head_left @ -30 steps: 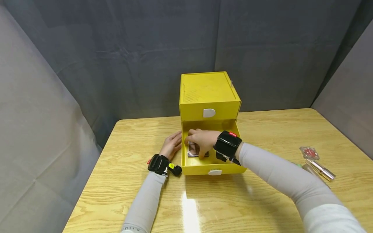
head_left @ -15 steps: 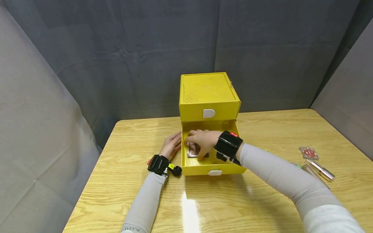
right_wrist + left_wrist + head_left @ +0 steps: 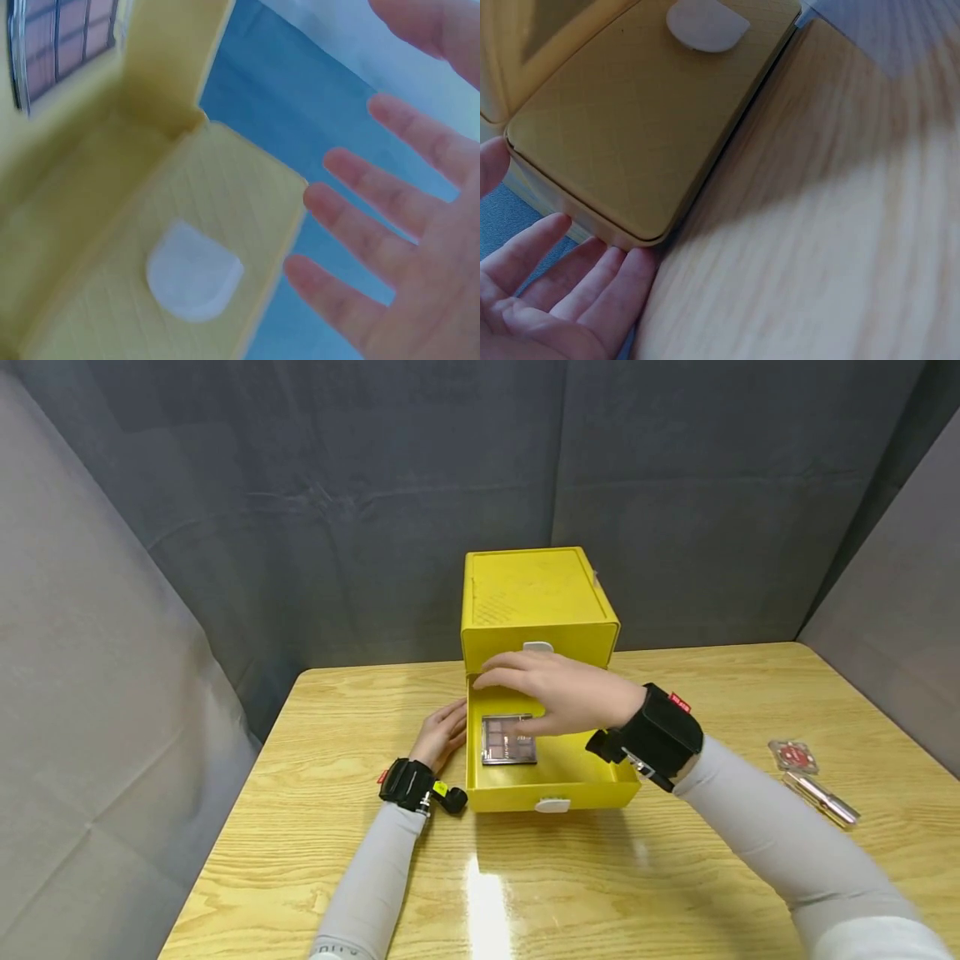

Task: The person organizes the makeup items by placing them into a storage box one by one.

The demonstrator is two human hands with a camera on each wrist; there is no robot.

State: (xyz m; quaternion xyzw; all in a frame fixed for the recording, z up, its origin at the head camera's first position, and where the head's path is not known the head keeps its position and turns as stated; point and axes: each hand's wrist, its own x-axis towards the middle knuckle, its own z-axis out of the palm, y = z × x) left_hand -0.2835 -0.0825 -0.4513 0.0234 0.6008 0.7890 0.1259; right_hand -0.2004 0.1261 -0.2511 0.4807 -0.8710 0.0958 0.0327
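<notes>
An eyeshadow palette (image 3: 495,742) with a clear lid lies in the left part of the pulled-out lower drawer (image 3: 577,768) of a yellow two-drawer box (image 3: 536,589). Over that drawer hovers my right hand (image 3: 573,693), fingers spread and nothing in them, overlapping the palette's corner in the head view. The right wrist view shows its straight fingers apart from the upper drawer front (image 3: 247,172) with its white handle (image 3: 195,271). My left hand (image 3: 438,733) is at the box's left side, its extended fingertips against the side wall in the left wrist view.
To the right on the wooden table (image 3: 315,860) lie a shiny lipstick tube (image 3: 825,800) and a small clear case with a red centre (image 3: 795,756). A dark grey curtain (image 3: 360,510) hangs behind the table, with light cloth walls on both sides.
My right hand has let go of the palette and risen up and to the right, leaving it on the drawer floor. My left hand has stayed in place.
</notes>
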